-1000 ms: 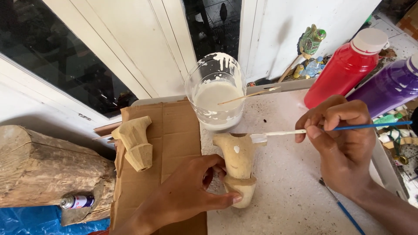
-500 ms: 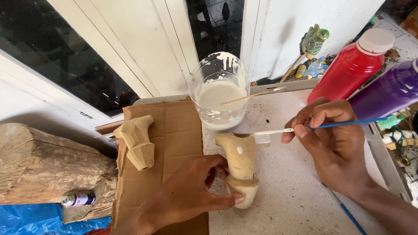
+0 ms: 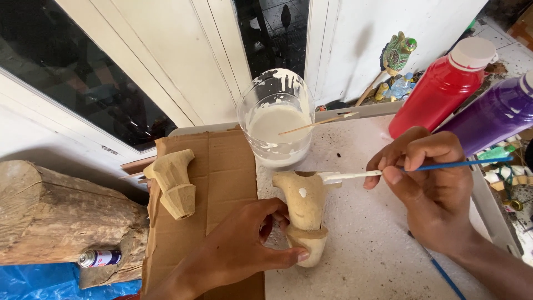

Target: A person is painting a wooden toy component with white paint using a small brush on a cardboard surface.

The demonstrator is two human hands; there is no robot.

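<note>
My left hand (image 3: pixel 244 244) grips the base of a carved pale wooden figure (image 3: pixel 304 205) that stands on the speckled white table (image 3: pixel 366 244). A dab of white paint sits on its front. My right hand (image 3: pixel 430 180) holds a thin blue-handled brush (image 3: pixel 411 169); its white-coated tip touches the figure's upper right edge. Just behind the figure stands a clear plastic cup (image 3: pixel 276 125) of white paint with a thin stick leaning in it.
A second carved wooden piece (image 3: pixel 175 183) lies on a cardboard sheet (image 3: pixel 222 166) at left. A log (image 3: pixel 55 216) and a small spray can (image 3: pixel 100 258) are further left. Red (image 3: pixel 444 86) and purple (image 3: pixel 494 114) paint bottles stand at right; another blue brush (image 3: pixel 444 272) lies near my right wrist.
My right hand has brought the brush tip leftward onto the figure's upper edge. My left hand keeps the same hold on the base.
</note>
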